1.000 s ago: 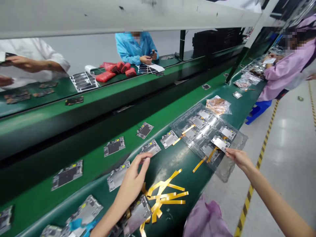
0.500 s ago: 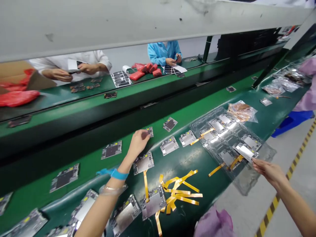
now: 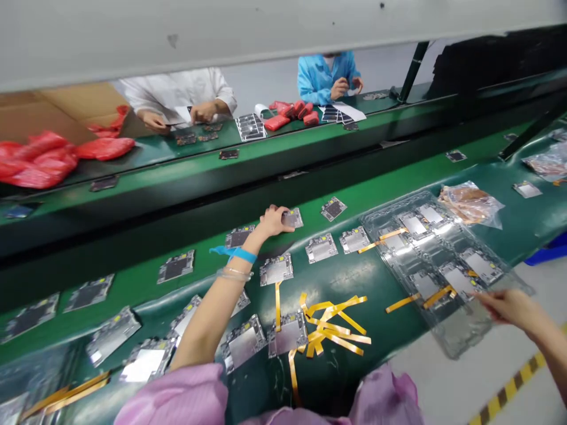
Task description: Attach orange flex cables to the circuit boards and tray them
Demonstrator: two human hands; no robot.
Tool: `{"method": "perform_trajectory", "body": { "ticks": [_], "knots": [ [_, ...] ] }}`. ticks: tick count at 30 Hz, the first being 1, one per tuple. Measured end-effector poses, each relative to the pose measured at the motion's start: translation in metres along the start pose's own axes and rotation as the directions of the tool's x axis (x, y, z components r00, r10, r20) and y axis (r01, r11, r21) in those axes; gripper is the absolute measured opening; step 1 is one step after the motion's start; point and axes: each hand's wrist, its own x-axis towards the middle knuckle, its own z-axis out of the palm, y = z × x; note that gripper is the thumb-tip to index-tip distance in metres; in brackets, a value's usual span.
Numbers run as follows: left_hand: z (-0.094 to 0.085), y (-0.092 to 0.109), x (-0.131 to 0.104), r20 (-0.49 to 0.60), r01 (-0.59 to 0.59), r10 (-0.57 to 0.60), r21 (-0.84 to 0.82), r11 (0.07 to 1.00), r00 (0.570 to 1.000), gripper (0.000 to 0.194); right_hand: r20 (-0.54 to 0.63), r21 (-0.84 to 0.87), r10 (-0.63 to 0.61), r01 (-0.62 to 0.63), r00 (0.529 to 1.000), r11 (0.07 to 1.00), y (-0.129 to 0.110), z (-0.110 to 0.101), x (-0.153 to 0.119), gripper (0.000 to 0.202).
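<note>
My left hand (image 3: 273, 221) reaches onto the green belt, its fingers closed on the edges of a circuit board (image 3: 292, 219). At the right, my right hand (image 3: 509, 307) pinches the near corner of a circuit board with a silver shield (image 3: 459, 280), low in a clear plastic tray (image 3: 436, 330). A yellow flex cable (image 3: 437, 297) lies against that board. Other boards sit in the tray's compartments. Between my hands, on the green bench, are a shielded board (image 3: 321, 248) and another board (image 3: 354, 240) beside a cable.
Loose yellow flex cables (image 3: 339, 330) are heaped near the front edge. More boards (image 3: 243, 345) lie to the left. A bag of cables (image 3: 472, 203) rests behind the tray. Across the belt, two people work beside red bundles (image 3: 292, 112). A pale beam (image 3: 266, 35) crosses overhead.
My right hand has lowered its board into the tray. My left hand has closed around a board on the belt. The view has turned left, and boards on the belt have shifted leftward relative to the bench.
</note>
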Motion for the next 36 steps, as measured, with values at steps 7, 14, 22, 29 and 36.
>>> {"method": "perform_trajectory", "body": {
  "ticks": [7, 14, 22, 29, 36],
  "knots": [
    [-0.032, 0.047, -0.04, -0.196, -0.001, -0.024, -0.123, 0.992, 0.98, 0.027, 0.373, -0.094, -0.562, 0.632, 0.738, 0.769, -0.087, 0.062, -0.07, 0.006],
    [-0.053, 0.079, -0.187, -0.144, -0.027, -0.048, -0.481, 0.876, 0.988, 0.032, 0.802, 0.184, -0.584, 0.88, 0.123, 0.438, -0.136, 0.205, -0.158, 0.013],
    [-0.038, 0.062, -0.271, -0.01, 0.198, -0.262, -0.626, 0.754, 0.965, 0.031, 0.811, 0.301, -0.584, 0.84, 0.023, 0.451, -0.15, 0.239, -0.15, 0.015],
    [-0.018, 0.092, -0.291, 0.169, 0.332, -0.311, -0.72, 0.61, 0.935, 0.03, 0.628, 0.386, -0.703, 0.65, 0.335, 0.655, -0.179, 0.195, -0.149, 0.022],
    [-0.011, 0.12, -0.295, 0.213, 0.371, -0.308, -0.64, 0.673, 0.927, 0.033, 0.623, 0.388, -0.707, 0.652, 0.336, 0.651, -0.176, 0.17, -0.176, 0.024]
  ]
}}
